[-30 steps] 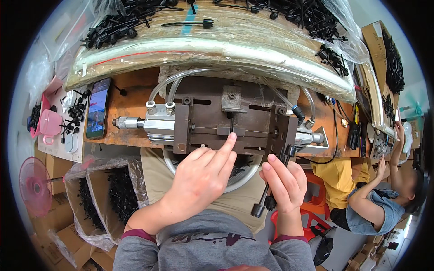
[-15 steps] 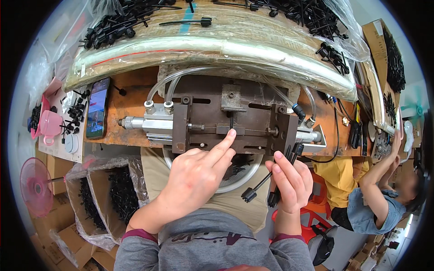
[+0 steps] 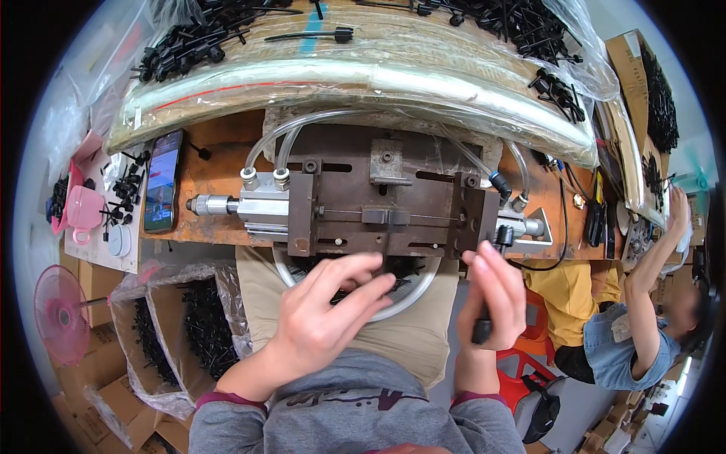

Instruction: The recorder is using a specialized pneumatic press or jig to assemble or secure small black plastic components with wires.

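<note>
My left hand (image 3: 321,306) is at the front edge of a brown metal fixture (image 3: 435,203), fingers apart and curved, with nothing held that I can see. Close to its fingertips a dark, blurred shape reaches down from the small dark block (image 3: 384,217) at the fixture's middle. Beneath, a white-rimmed basket (image 3: 423,291) with black parts in it sits on my lap. My right hand (image 3: 497,299) is closed around black plastic rods with knobbed heads (image 3: 482,331); fingers hide how many. It hovers by the fixture's right end, next to an air cylinder (image 3: 535,227).
A second air cylinder (image 3: 261,212) is on the left, fed by clear hoses (image 3: 318,117). A phone (image 3: 164,181) stands left of it. Behind lies a plastic-wrapped cardboard surface (image 3: 423,45) with black parts. Lined boxes (image 3: 170,333) stand lower left. A co-worker (image 3: 631,337) sits at right.
My left hand has drawn back from the fixture's middle, its pointing finger now bent. The cylinder rods have moved outward from the centre. The rods in my right hand have turned more upright.
</note>
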